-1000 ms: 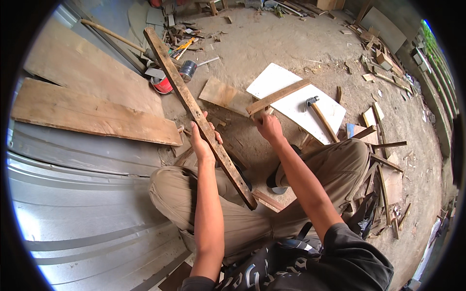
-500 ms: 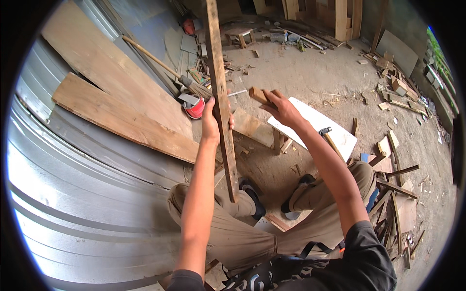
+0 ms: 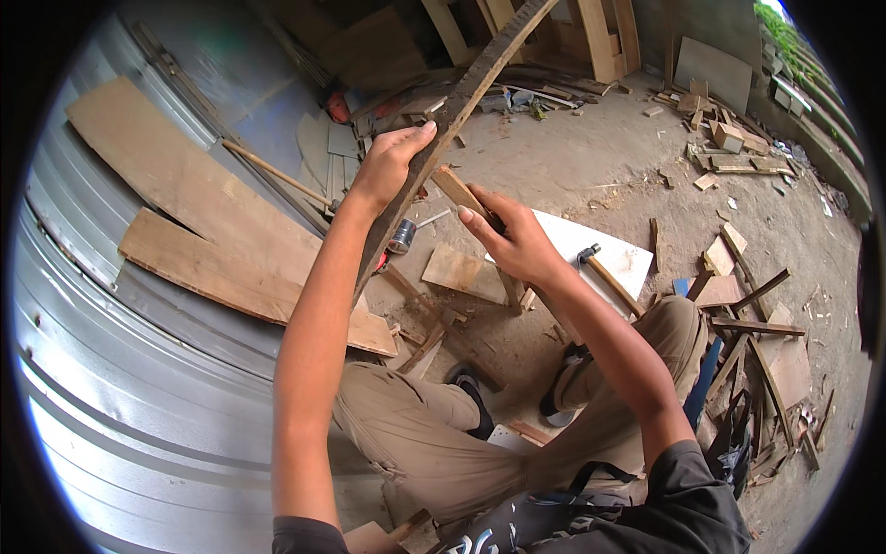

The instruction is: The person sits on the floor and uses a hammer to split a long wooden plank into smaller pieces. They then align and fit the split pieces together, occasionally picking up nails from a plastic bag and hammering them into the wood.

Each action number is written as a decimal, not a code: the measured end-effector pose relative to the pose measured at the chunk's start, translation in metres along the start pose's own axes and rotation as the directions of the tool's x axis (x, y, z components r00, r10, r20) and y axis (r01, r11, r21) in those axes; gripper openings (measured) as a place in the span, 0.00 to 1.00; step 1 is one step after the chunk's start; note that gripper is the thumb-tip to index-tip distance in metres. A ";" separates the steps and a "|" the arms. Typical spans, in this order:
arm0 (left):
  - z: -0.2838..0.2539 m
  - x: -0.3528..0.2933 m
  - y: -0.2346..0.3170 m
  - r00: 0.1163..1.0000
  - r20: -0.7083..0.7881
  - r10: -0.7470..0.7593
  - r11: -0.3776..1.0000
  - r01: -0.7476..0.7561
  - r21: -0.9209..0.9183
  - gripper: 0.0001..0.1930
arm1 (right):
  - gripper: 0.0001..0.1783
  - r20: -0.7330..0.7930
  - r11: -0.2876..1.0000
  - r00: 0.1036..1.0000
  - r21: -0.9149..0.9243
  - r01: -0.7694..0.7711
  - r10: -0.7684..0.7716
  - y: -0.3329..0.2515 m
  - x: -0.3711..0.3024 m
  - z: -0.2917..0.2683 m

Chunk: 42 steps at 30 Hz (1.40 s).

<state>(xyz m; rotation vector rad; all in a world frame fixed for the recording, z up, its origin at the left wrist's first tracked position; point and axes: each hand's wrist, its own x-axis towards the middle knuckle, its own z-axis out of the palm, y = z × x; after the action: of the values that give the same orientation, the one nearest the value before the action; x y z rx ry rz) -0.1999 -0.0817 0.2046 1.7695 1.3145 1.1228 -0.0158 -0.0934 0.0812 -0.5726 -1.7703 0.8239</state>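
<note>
My left hand (image 3: pixel 395 168) is closed around a long, dark-faced wooden strip (image 3: pixel 466 95), which slants from the upper right down toward my left forearm. In my right hand (image 3: pixel 515 238) is a short wooden piece (image 3: pixel 453 187), gripped with the fingers over it and its pale end pointing at the strip. That end is very close to the strip's edge; whether they touch I cannot tell. Beyond my right wrist a white board (image 3: pixel 629 260) lies on a low wooden support, with a hammer (image 3: pixel 614 283) resting on it.
Wide planks (image 3: pixel 208 263) lean along corrugated metal sheeting (image 3: pixel 138 434) at left, near a long wooden handle (image 3: pixel 277 172). A metal can (image 3: pixel 402 236) stands beyond the strip. Scrap wood (image 3: pixel 757 328) litters the floor at right. A wood piece (image 3: pixel 466 272) lies beside the white board.
The long strip has tilted from nearly upright to a slant, its top going right. My right hand has brought the short piece left and closer to the strip. The view has shifted slightly.
</note>
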 end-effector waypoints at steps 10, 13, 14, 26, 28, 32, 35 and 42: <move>0.018 0.011 0.023 0.994 0.094 0.062 0.982 -0.078 0.170 0.20 | 0.33 -0.060 0.995 0.997 0.091 -0.034 0.040 -0.007 -0.004 -0.018; 0.020 0.016 0.014 0.990 0.089 0.111 0.968 -0.128 0.216 0.20 | 0.33 -0.031 0.994 0.997 0.090 -0.066 0.069 -0.009 -0.007 -0.021; 0.021 0.018 0.014 0.991 0.087 0.104 0.965 -0.122 0.232 0.21 | 0.33 -0.035 0.993 0.996 0.090 -0.074 0.078 -0.008 -0.007 -0.021; 0.036 0.028 0.000 0.978 0.132 0.161 0.924 -0.196 0.329 0.22 | 0.32 0.006 0.984 0.989 0.104 -0.144 0.144 0.005 -0.016 -0.031; 0.038 0.033 -0.007 0.954 0.132 0.268 0.865 -0.298 0.404 0.23 | 0.31 -0.012 0.982 0.989 0.127 -0.142 0.145 0.010 -0.018 -0.030; 0.057 0.026 0.008 0.980 0.165 0.112 0.888 -0.173 0.425 0.23 | 0.29 -0.115 0.985 0.986 0.134 -0.106 0.122 0.028 -0.024 -0.031; 0.064 0.031 0.002 0.969 0.219 0.116 0.905 -0.194 0.380 0.27 | 0.29 -0.111 0.983 0.984 0.136 -0.124 0.140 0.043 -0.027 -0.034; 0.074 0.064 -0.016 0.924 0.284 0.255 0.743 -0.376 0.554 0.30 | 0.31 -0.157 0.981 0.985 0.190 -0.046 0.077 0.098 -0.011 -0.029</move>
<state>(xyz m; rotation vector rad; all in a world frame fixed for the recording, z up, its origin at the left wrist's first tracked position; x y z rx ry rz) -0.1308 -0.0172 0.1761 2.5855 1.3743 0.6967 0.0142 -0.0305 0.0054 -0.5572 -1.5138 0.9464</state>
